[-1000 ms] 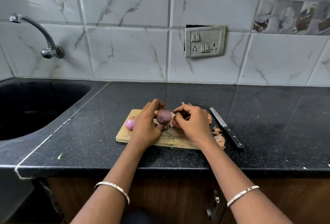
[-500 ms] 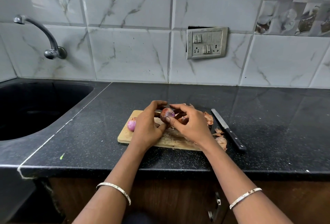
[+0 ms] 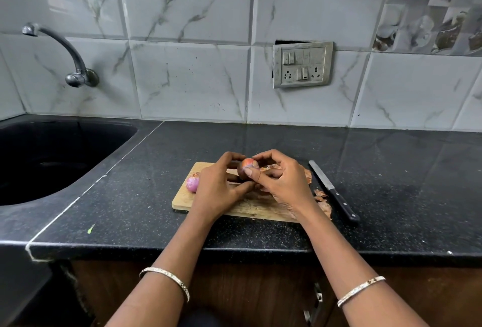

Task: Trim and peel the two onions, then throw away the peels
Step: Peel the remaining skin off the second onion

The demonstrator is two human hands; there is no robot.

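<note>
A small red onion [image 3: 247,165] with patches of brown skin is held just above the wooden cutting board [image 3: 182,200]. My left hand [image 3: 217,188] grips it from the left and below. My right hand [image 3: 280,183] holds it from the right, its thumb pressed against the onion's skin. A second, peeled pink onion [image 3: 192,183] lies on the board's left end, partly hidden behind my left hand. Brown peels [image 3: 322,200] lie at the board's right end and on the counter beside it.
A black-handled knife [image 3: 332,191] lies on the black counter just right of the board. A dark sink [image 3: 52,154] with a wall tap [image 3: 75,65] is at the left. A socket plate [image 3: 302,65] sits on the tiled wall.
The onion has been turned in my hands and shows a lighter, orange-pink side. My right thumb has shifted onto its front. Both hands stay over the board.
</note>
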